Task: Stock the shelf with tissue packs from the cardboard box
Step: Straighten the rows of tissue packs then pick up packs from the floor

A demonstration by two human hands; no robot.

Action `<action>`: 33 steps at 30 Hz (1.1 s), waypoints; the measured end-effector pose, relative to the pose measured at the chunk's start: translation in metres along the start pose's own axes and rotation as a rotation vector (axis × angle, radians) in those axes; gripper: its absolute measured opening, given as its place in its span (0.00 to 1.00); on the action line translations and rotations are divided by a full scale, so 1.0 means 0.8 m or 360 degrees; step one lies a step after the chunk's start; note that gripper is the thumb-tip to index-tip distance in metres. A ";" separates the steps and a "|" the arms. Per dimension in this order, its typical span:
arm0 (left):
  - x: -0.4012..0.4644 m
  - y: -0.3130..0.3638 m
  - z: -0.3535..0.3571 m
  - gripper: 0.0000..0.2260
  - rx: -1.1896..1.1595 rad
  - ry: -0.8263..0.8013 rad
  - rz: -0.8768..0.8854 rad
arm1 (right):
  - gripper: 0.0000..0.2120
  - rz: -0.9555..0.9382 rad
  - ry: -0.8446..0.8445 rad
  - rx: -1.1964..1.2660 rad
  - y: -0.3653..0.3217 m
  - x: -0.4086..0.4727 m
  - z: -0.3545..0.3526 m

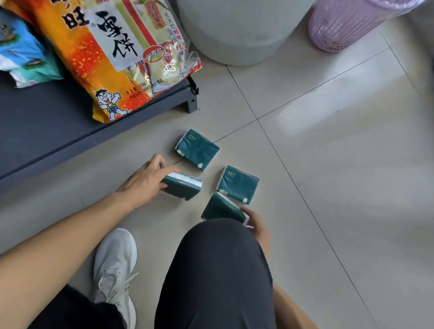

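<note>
Four dark green tissue packs sit on a pale tiled floor in front of a crouching person. The left hand grips one pack by its end, tilted up on an edge. The right hand, partly hidden behind a raised knee, holds a second pack, also tilted. Two more lie flat just beyond: a far pack nearest the shelf and another pack to its right, close to each other but apart. The low dark grey shelf runs along the left, carrying a large orange snack bag and blue wrapped goods. A grey bin and a lilac basket stand behind. No cardboard box is in view. The step appears to be gathering packs to shelve; it would go best with each pack held firmly by its sides, lifted clear of its neighbours, and set square on the bare shelf surface beside the snack bag
</note>
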State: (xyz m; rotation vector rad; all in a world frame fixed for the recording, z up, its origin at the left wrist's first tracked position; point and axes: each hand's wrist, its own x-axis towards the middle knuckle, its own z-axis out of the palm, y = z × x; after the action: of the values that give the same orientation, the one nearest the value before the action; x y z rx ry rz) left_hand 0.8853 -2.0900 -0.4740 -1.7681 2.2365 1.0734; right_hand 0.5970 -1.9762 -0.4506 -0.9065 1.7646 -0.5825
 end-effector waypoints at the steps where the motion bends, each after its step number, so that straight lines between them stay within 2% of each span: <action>1: -0.013 0.009 -0.012 0.22 -0.0013 0.0014 -0.0035 | 0.18 -0.0075 0.0074 0.0026 -0.017 -0.010 -0.006; 7: -0.097 0.099 -0.128 0.32 -0.0076 0.0018 -0.0079 | 0.15 -0.0187 0.0357 0.0093 -0.164 -0.092 -0.088; 14: -0.238 0.231 -0.318 0.21 -0.0285 0.0239 -0.0017 | 0.11 -0.0259 0.0369 0.0199 -0.372 -0.237 -0.186; 20: -0.363 0.335 -0.498 0.17 -0.0435 0.0356 0.0079 | 0.12 -0.0441 0.0323 0.0233 -0.550 -0.368 -0.261; 25: -0.443 0.398 -0.642 0.16 -0.0577 0.0593 0.0233 | 0.13 -0.0674 0.0304 0.0240 -0.682 -0.449 -0.321; 33: -0.558 0.460 -0.834 0.16 -0.0558 0.1002 0.0384 | 0.16 -0.1051 0.0220 0.0146 -0.863 -0.514 -0.369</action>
State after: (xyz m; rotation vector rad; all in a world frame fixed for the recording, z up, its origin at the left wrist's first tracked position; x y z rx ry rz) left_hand 0.9299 -2.0771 0.4077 -2.2785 2.8220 1.1222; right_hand 0.6118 -2.0700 0.4003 -1.4187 1.5207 -1.1598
